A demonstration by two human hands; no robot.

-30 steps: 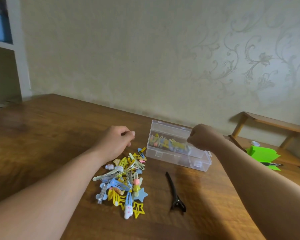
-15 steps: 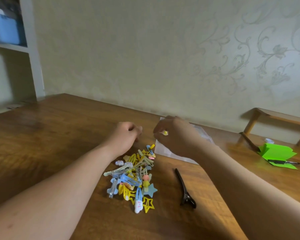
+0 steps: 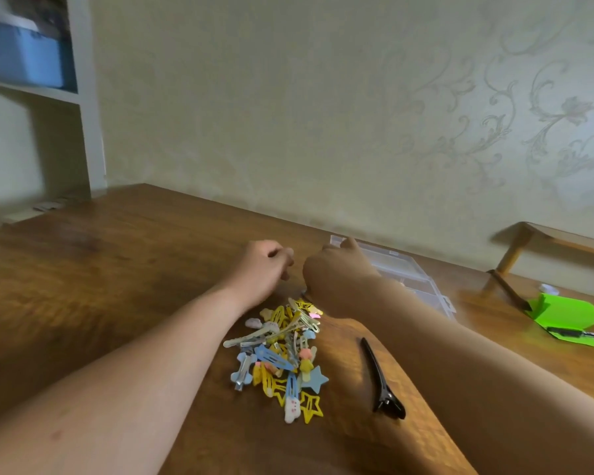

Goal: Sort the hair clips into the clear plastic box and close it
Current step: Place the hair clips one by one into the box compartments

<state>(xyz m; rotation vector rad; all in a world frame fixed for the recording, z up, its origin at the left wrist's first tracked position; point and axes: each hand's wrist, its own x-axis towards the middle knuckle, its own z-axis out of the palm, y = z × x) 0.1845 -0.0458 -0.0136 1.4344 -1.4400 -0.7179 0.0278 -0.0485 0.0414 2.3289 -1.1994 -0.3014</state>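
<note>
Clear plastic box, long axis running far-left to near-right

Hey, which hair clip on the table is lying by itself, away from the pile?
The long black clip. It is the only dark one, and it lies alone to the right of the colourful pile, touching none of the others.

On the desk, clips piled up, my left hand and right hand just behind them, box behind the right hand, long clip right of the pile.
</note>
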